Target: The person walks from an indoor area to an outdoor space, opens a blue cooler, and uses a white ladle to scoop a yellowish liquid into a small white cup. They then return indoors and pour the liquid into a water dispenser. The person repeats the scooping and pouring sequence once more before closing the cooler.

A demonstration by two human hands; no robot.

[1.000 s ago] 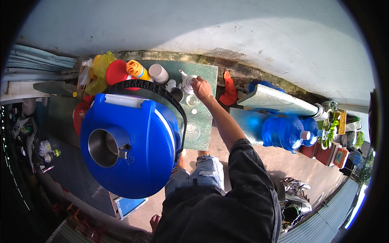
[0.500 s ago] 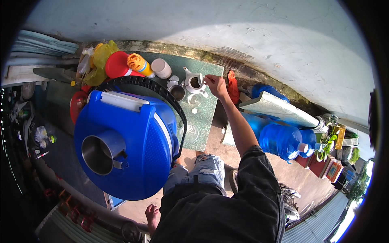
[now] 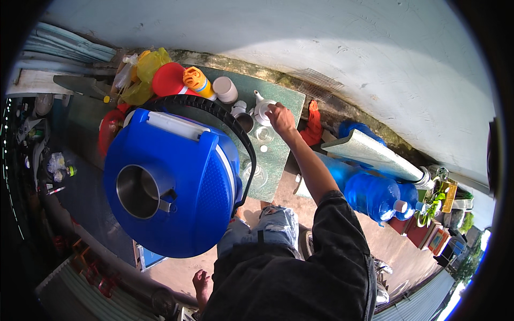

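"Where's the teapot (image 3: 259,113)?"
"Right of the cooler (image 3: 187,192), right hand (image 3: 282,119) pinching its lid (image 3: 266,107); left hand (image 3: 201,283) loosely curled, seemingly empty."
"Risk?"
"A loose pinch could drop the lid onto the glass (image 3: 264,135)."

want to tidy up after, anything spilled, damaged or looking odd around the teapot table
No spill shows on the green table; the white teapot, right hand at its top, looks upright. What stands out is the wall's foot behind: blotched dark and greenish, unlike the pale surface above.
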